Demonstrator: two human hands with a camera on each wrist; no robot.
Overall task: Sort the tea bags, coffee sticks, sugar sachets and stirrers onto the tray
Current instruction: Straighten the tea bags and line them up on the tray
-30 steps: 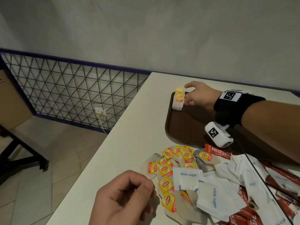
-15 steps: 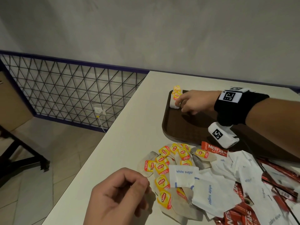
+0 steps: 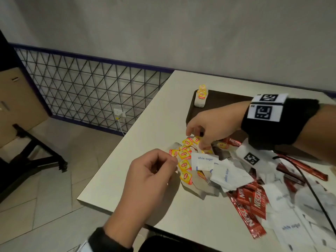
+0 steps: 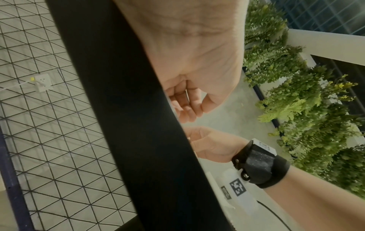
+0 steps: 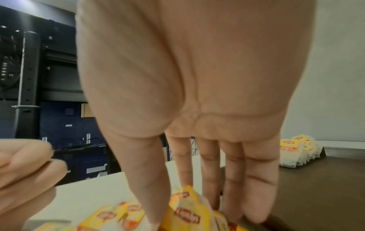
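Note:
A brown tray (image 3: 227, 102) lies at the far side of the white table (image 3: 145, 135), with a stack of tea bags (image 3: 200, 100) (image 5: 296, 153) in its far left corner. In front of it lies a mixed pile: yellow-tagged tea bags (image 3: 184, 165), white sugar sachets (image 3: 203, 161) and red coffee sticks (image 3: 254, 199). My right hand (image 3: 197, 140) (image 5: 187, 217) points down into the pile, with thumb and fingers pinching a tea bag (image 5: 187, 203). My left hand (image 3: 174, 163) (image 4: 185, 106) hovers at the pile's left edge, fingers curled, with nothing visible in it. No stirrers show.
The table's left edge (image 3: 127, 142) drops to a tiled floor beside a wire mesh fence (image 3: 81, 91). A black cable (image 3: 309, 188) runs across the sachets on the right. Most of the tray's surface is bare.
My right hand left the tea bag stack on the tray and came back to the pile, closing on a tea bag. The left hand kept its curled pose.

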